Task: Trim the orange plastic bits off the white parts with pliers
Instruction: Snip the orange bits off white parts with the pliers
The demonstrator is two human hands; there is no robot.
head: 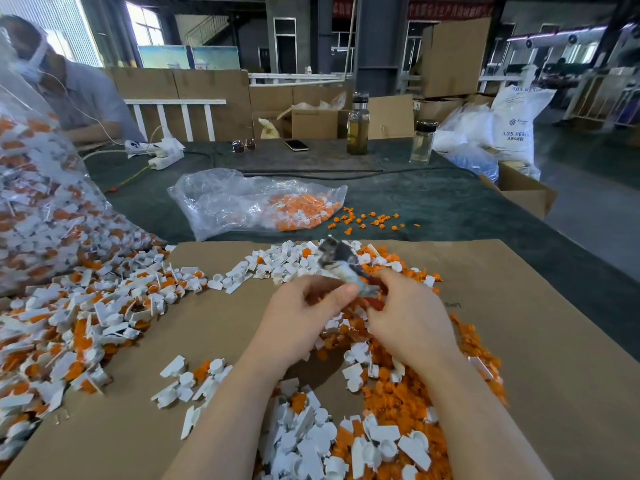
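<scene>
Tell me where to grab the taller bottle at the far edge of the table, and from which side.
Grip the taller bottle round its straight glass body, below the dark cap, coming in level from the near side. It stands upright with bare table in front of it, while cartons sit close behind it. The round body would suit a wrap-around hold.

White parts [304,441]; orange bits [398,396]; brown cardboard [554,341].

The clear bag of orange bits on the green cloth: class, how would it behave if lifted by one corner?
The bag looks thin and crumpled, so probably floppy. Its mouth seems open toward the loose bits, so contents would likely spill.
</scene>
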